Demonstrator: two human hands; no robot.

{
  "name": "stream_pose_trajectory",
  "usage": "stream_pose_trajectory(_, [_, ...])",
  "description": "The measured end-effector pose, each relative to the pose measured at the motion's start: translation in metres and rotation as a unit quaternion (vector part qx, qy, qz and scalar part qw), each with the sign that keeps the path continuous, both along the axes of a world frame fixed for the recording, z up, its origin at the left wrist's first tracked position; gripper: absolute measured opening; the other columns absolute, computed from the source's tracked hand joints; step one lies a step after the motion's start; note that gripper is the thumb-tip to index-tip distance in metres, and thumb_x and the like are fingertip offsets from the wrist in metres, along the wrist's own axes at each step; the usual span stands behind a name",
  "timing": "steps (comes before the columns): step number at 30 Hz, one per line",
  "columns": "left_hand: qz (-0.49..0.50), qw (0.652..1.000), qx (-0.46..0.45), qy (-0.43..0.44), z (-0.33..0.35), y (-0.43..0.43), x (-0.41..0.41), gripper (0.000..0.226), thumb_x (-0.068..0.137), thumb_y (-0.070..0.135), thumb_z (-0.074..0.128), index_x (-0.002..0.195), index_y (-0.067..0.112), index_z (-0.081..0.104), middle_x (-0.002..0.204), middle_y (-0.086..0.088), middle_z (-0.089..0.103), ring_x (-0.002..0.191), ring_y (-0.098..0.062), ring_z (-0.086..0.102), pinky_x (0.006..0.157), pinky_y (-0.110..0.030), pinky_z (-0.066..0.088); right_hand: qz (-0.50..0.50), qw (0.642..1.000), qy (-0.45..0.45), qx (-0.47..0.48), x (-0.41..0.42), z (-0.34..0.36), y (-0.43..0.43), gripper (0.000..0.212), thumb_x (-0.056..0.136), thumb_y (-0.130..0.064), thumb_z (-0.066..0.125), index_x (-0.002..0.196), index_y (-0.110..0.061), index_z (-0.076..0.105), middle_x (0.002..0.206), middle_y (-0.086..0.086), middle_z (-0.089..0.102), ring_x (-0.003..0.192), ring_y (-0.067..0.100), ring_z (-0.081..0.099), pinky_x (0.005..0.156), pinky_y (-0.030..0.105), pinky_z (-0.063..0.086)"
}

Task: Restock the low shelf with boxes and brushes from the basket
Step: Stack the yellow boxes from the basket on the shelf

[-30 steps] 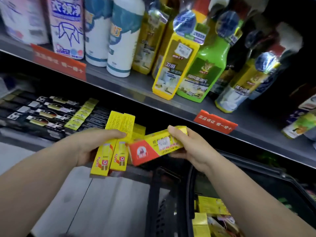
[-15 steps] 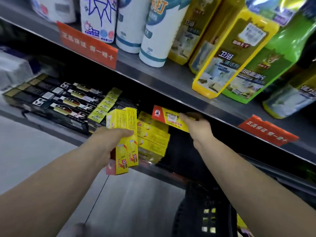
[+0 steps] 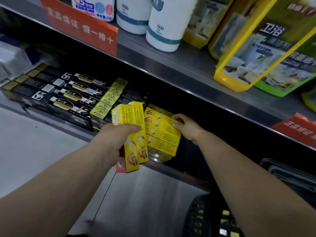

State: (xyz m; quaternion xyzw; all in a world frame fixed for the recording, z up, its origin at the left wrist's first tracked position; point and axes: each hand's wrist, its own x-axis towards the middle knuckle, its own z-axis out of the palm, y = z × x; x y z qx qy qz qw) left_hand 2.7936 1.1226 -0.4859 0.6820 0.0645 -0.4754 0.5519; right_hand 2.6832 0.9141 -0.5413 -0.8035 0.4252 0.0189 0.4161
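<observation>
— Where are our hands?
— Our left hand (image 3: 118,139) grips several yellow boxes (image 3: 127,115) at frame centre; our right hand (image 3: 186,127) holds the top box (image 3: 160,124) of the stack on the low shelf (image 3: 164,166)
— And the basket (image 3: 201,218)?
— Lower right corner

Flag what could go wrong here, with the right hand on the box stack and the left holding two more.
1. The stack sits at the shelf's front edge; nudging the top box with the right hand could tip it off.
2. The left hand grips two boxes fanned apart; one may slip out.
</observation>
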Motion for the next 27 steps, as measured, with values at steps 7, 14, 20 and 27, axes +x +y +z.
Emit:
stream_pose_trajectory(7, [-0.004, 1.0, -0.017, 0.015, -0.001, -0.007, -0.004, 0.028, 0.074, 0.017, 0.077, 0.098, 0.007, 0.065, 0.078, -0.013, 0.072, 0.063, -0.027, 0.069, 0.057, -0.036, 0.054, 0.082, 0.982, 0.105, -0.132, 0.011, 0.015, 0.011, 0.038, 0.095, -0.026, 0.052, 0.132, -0.018, 0.048, 0.135, 0.013, 0.043, 0.12, 0.027, 0.047, 0.1, 0.033, 0.04])
stream_pose_trajectory(14, [-0.088, 0.994, -0.056, 0.042, 0.011, -0.009, -0.012, 0.031, 0.073, 0.017, 0.076, 0.101, 0.006, 0.067, 0.092, -0.018, 0.073, 0.085, -0.034, 0.069, 0.083, -0.051, 0.053, 0.086, 0.955, -0.13, 0.252, 0.027, 0.083, 0.057, 0.033, 0.096, -0.022, 0.049, 0.126, -0.036, 0.046, 0.107, -0.004, 0.063, 0.099, 0.01, 0.06, 0.084, 0.024, 0.052])
stream_pose_trajectory(20, [-0.149, 0.983, -0.082, 0.061, 0.016, -0.01, -0.02, 0.036, 0.073, 0.023, 0.074, 0.104, 0.007, 0.066, 0.094, -0.015, 0.074, 0.084, -0.031, 0.069, 0.083, -0.05, 0.053, 0.065, 0.95, -0.085, 0.294, -0.007, 0.092, 0.033, 0.027, 0.091, -0.015, 0.054, 0.116, -0.025, 0.056, 0.099, -0.002, 0.067, 0.093, 0.013, 0.062, 0.086, 0.028, 0.051])
stream_pose_trajectory(27, [0.007, 0.999, -0.041, 0.019, 0.0, -0.014, -0.006, 0.057, 0.074, 0.034, 0.077, 0.12, 0.007, 0.056, 0.11, -0.017, 0.066, 0.096, -0.037, 0.064, 0.087, -0.056, 0.05, -0.208, 0.942, -0.179, 0.193, -0.018, 0.075, 0.001, 0.015, 0.095, -0.031, 0.05, 0.083, -0.024, 0.056, 0.078, 0.0, 0.06, 0.062, 0.011, 0.053, 0.045, 0.013, 0.046])
